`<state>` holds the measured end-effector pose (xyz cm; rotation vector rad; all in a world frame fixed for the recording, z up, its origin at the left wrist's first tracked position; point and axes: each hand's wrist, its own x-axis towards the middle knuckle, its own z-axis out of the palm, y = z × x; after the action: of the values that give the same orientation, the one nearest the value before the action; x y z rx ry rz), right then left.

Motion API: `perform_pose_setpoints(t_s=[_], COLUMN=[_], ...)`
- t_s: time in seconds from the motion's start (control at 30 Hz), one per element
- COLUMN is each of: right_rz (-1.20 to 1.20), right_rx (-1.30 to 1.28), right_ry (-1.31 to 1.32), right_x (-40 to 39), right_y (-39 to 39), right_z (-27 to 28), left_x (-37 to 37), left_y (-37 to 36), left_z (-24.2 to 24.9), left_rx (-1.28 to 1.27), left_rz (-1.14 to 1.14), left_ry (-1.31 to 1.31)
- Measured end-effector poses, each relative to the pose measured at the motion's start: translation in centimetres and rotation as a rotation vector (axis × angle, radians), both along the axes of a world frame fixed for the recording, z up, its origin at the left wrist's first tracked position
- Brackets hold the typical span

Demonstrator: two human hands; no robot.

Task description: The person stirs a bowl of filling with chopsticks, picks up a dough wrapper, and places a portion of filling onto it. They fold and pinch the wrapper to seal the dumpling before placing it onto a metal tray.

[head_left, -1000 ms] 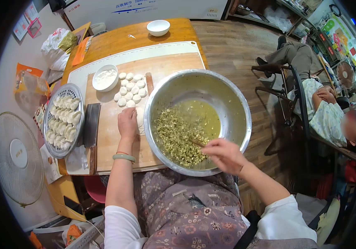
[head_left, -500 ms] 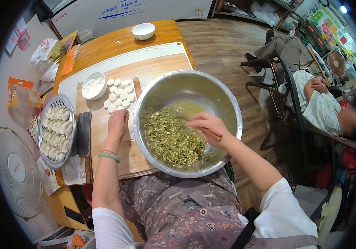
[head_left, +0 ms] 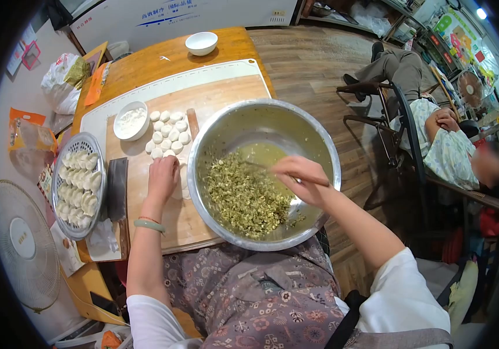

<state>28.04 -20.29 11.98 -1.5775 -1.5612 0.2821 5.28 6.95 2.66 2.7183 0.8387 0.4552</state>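
My right hand (head_left: 303,177) is closed around a pair of brown chopsticks (head_left: 321,182), whose far ends reach toward the chopped green filling (head_left: 243,200). That filling lies in a large metal bowl (head_left: 334,145), with some yellowish liquid beside it. On the wooden board (head_left: 194,228), left of the bowl, my left hand (head_left: 164,174) has its fingers curled; whatever they hold is hidden. Just beyond it sit several small white dough pieces (head_left: 167,135). Flat dough rounds (head_left: 184,177) show partly between this hand and the bowl.
Folded dumplings (head_left: 79,189) fill a perforated metal tray (head_left: 103,174) at the left. Near it are a dark flat blade (head_left: 117,189) and a white bowl (head_left: 131,121) of flour. Another white bowl (head_left: 202,43) stands at the back. A person (head_left: 435,128) sits at the right.
My right hand has shifted slightly right and turned, and the chopsticks have changed angle over the filling. The left hand has moved only a little, slightly left and down.
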Motion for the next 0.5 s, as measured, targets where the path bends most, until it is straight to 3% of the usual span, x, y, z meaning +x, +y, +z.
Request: perform_pose_setpoints(t_s=[0.1, 0.17, 0.33, 0.5], right_rz=[-0.051, 0.094, 0.159, -0.025], right_rx=[-0.025, -0.071, -0.153, -0.093], right_ry=[0.049, -0.122, 0.021, -0.013], right_x=[-0.6, -2.3, -3.7, -1.0], right_y=[1.6, 1.0, -3.5, -3.1], right_z=[-1.7, -2.2, 1.5, 0.9], left_x=[-0.7, -1.4, -4.0, -6.8], left_y=[0.0, 0.1, -1.4, -5.0], left_z=[-0.4, -0.7, 0.1, 1.7], left_rx=[0.036, 0.053, -0.271, -0.458], left_rz=[0.009, 0.023, 0.209, 0.336], left_ry=[-0.030, -0.050, -0.211, -0.352])
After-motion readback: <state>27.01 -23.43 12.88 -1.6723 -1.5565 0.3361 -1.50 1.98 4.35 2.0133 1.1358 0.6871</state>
